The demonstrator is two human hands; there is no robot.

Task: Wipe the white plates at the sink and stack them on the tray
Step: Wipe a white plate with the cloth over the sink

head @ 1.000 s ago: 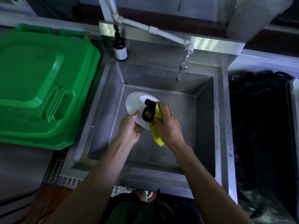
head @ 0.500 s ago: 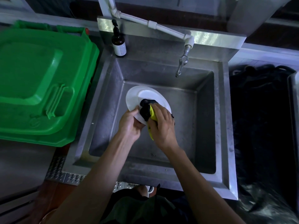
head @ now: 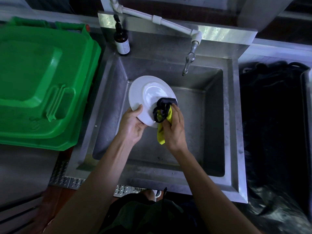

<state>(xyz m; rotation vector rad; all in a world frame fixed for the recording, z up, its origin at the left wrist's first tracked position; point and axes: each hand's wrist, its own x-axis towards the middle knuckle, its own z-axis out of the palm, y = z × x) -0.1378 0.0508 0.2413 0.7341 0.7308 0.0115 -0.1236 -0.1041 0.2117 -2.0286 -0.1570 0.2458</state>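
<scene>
Since a second ago, plate (head: 148,95) has tilted up, showing more face. Left hand (head: 132,124) pinches its near rim, thumb on top. Right hand (head: 173,127) curls round yellow-black cloth (head: 163,114), pressed beside your fingertips. Glossy, slick ceramic over steel sink (head: 194,125): grip firm, wipe outward.

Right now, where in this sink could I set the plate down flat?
The sink floor right of the plate, below the tap and out to the right wall, is bare. A bare strip also lies along the near wall. It is crowded at centre-left, where the left hand holds the plate and the right hand grips the cloth.
</scene>
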